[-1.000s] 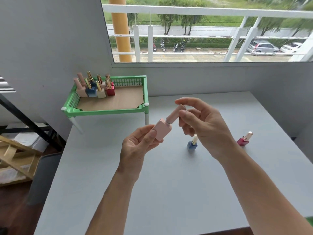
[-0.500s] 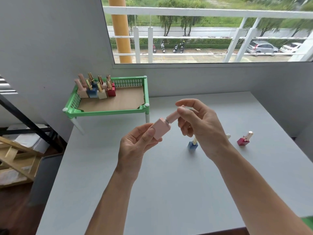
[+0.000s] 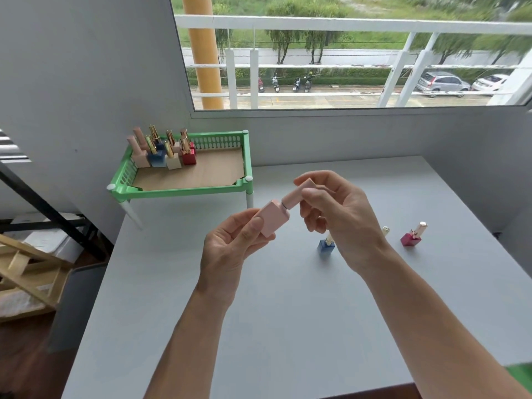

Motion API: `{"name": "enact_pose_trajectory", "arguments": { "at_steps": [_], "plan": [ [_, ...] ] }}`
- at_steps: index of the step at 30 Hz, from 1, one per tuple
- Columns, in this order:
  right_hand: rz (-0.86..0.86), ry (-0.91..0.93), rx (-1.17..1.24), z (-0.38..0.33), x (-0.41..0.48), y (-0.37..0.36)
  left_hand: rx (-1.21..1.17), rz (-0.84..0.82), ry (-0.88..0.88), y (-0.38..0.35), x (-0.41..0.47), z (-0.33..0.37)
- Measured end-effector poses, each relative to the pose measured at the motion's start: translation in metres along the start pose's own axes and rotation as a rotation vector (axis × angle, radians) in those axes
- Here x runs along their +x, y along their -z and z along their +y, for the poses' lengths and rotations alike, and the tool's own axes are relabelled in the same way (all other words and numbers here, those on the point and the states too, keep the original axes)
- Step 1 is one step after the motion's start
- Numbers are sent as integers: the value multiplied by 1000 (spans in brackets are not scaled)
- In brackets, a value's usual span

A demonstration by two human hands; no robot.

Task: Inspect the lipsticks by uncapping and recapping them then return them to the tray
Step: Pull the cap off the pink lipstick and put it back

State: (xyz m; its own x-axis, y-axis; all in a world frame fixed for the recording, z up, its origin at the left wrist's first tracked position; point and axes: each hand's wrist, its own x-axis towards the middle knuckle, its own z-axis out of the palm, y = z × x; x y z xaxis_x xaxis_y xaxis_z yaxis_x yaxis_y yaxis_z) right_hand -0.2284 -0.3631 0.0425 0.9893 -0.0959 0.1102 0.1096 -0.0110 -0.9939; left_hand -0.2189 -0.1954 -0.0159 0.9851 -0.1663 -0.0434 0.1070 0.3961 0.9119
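Note:
I hold a pink lipstick above the grey table. My left hand grips its square base. The fingertips of my right hand pinch its long pink cap, which sits on the base with a thin dark ring showing at the joint. On the table behind my right hand stand a blue lipstick, a pale one mostly hidden by my wrist, and a red one. The green tray at the back left holds several upright lipsticks in its far left corner.
The tray stands on white legs at the table's back left corner, against the grey wall. A window fills the wall behind. Left of the table are a black frame and wooden pieces on the floor. A green object shows at the lower right edge.
My hands and the pink lipstick stay almost where they were. The cap has slid closer onto the base, narrowing the gap at the joint.

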Motion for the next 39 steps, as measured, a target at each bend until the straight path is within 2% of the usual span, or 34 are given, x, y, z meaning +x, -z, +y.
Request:
{"name": "enact_pose_trajectory", "arguments": {
  "at_steps": [5,10,13,21,26,30,35,39],
  "plan": [
    [79,-3,-57,0,-2,-1,0,-8,-5,-3,-3,0],
    [27,5,5,-3,-6,4,7,-10,-14,-5,-5,1],
    [54,48,-22,-3,-6,4,12,-10,-17,-6,-6,1],
    [48,33,0,0,-8,5,17,1,-10,-8,-8,0],
    [106,26,-40,1,-8,3,3,-3,-11,-8,-8,0],
    [59,36,9,0,-9,5,-2,9,-12,-9,-9,1],
    [102,50,-36,0,-10,5,-4,0,-11,-11,-10,0],
    [44,36,-8,0,-12,7,-5,2,-14,-12,-10,-1]
  ]
}}
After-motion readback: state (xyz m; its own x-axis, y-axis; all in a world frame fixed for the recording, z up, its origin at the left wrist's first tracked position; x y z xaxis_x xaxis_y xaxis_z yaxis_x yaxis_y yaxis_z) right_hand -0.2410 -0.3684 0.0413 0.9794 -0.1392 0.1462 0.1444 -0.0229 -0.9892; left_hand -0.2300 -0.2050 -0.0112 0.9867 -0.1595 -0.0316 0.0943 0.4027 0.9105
